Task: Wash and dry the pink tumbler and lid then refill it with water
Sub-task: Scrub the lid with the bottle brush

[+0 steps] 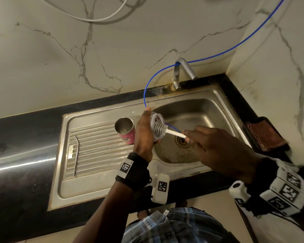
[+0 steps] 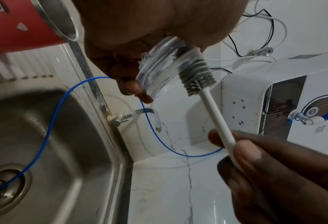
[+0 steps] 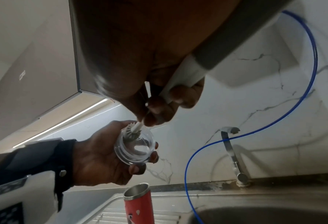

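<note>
The pink tumbler point(image 1: 125, 131) stands open and upright on the ribbed drainboard, just left of my left hand point(image 1: 144, 132). That hand grips the clear plastic lid point(image 1: 156, 124) over the left edge of the sink basin, its open side turned toward my right hand. My right hand point(image 1: 216, 144) holds the white handle of a bottle brush point(image 1: 162, 128), whose grey bristle head sits inside the lid. The wrist views show the same: lid point(image 2: 159, 69) with brush point(image 2: 197, 74) in it, lid point(image 3: 135, 149), and tumbler point(image 3: 138, 201) below.
The steel sink point(image 1: 191, 109) has a drain point(image 1: 182, 140) with a thin blue tube point(image 1: 147, 85) running into it past the faucet point(image 1: 181, 71). A metal straw point(image 1: 76, 153) lies on the drainboard. A checked cloth point(image 1: 264, 135) sits right of the sink. A water purifier point(image 2: 278, 97) hangs on the wall.
</note>
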The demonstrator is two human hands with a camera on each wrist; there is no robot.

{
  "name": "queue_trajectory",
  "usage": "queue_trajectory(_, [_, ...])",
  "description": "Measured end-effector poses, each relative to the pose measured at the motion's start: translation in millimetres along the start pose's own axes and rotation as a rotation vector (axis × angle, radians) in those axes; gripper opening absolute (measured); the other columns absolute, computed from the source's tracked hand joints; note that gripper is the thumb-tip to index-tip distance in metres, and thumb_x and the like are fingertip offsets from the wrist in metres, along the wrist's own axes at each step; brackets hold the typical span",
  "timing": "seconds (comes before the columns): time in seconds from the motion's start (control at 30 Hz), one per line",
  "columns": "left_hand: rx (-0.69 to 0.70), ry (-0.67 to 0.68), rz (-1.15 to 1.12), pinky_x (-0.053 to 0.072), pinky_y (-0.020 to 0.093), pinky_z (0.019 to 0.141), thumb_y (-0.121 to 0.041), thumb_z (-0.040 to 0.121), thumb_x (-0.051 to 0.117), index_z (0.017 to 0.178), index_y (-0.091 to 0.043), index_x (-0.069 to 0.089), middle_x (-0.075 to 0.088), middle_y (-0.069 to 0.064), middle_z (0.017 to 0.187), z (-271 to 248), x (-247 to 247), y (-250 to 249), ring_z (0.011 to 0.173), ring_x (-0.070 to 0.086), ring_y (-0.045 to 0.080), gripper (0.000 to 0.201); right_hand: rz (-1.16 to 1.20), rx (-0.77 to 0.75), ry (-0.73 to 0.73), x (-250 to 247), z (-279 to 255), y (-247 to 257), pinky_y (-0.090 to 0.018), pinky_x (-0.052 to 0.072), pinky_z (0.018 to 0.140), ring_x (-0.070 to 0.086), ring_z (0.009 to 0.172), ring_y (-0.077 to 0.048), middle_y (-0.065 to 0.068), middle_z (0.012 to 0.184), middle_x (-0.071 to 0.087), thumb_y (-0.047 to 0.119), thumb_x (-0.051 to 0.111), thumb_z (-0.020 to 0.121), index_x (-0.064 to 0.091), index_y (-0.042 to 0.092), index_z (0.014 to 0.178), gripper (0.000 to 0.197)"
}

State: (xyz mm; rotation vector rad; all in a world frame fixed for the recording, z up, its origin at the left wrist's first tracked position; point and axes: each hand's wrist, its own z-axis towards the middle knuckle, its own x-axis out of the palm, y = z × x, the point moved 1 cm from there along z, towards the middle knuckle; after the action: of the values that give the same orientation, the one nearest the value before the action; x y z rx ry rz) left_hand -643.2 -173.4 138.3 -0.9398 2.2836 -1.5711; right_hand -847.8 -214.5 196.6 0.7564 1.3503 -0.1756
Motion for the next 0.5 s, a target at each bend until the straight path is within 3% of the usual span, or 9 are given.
queue_trajectory(0.1, [0.064, -0.018, -0.003, 0.055, 0.031, 0.067, -0.065, 0.106, 0.043, 0.122, -0.002, 0.064, 0.072, 0.013, 0.105, 6.4, -7.9, -4.1, 0.091, 0.067, 0.027, 0.068, -0.012, -0.038, 0.069, 2.8, -0.2, -6.5, -0.026, 0.035, 0.058, 0.045, 0.061, -0.006, 0.016, 0.086, 0.046, 0.038, 0.042, 0.102, 0.060, 0.029, 0.132, 0.036])
queue_trajectory(0.2, [0.080, -0.009, -0.020, 0.055, 0.038, 0.076, -0.067, 0.103, 0.047, 0.117, -0.005, 0.067, 0.071, 0.011, 0.103, 4.9, -6.5, -3.8, 0.094, 0.064, 0.027, 0.066, -0.015, -0.002, 0.107, -1.4, -0.3, -9.8, -0.031, 0.043, 0.057, 0.049, 0.062, -0.007, 0.013, 0.085, 0.050, 0.052, 0.026, 0.098, 0.061, 0.027, 0.127, 0.052])
queue_trajectory(0.3, [0.081, 0.008, -0.013, 0.055, 0.042, 0.081, -0.074, 0.090, 0.052, 0.117, -0.005, 0.069, 0.072, 0.010, 0.101, 2.5, -0.7, -0.5, 0.095, 0.067, 0.028, 0.076, -0.020, -0.015, 0.127, 0.9, 1.7, -9.3, -0.032, 0.046, 0.057, 0.054, 0.064, -0.011, 0.009, 0.085, 0.054, 0.049, 0.029, 0.100, 0.062, 0.024, 0.123, 0.048])
queue_trajectory(0.4, [0.071, -0.011, -0.013, 0.055, 0.035, 0.073, -0.068, 0.101, 0.048, 0.117, -0.006, 0.068, 0.070, 0.010, 0.102, 4.0, -4.5, 0.4, 0.095, 0.064, 0.025, 0.067, 0.008, -0.035, 0.108, 7.7, 0.8, -12.3, -0.015, 0.029, 0.053, 0.047, 0.059, -0.007, 0.017, 0.078, 0.045, 0.035, 0.044, 0.105, 0.064, 0.023, 0.120, 0.029])
queue_trajectory(0.5, [0.046, 0.004, -0.027, 0.053, 0.026, 0.062, -0.059, 0.108, 0.043, 0.113, -0.013, 0.067, 0.066, 0.010, 0.101, 5.5, -7.1, -2.7, 0.088, 0.060, 0.021, 0.052, 0.005, 0.014, 0.121, 5.8, 0.6, -15.5, -0.014, 0.028, 0.053, 0.046, 0.058, -0.007, 0.014, 0.076, 0.046, 0.032, 0.047, 0.104, 0.067, 0.022, 0.116, 0.025])
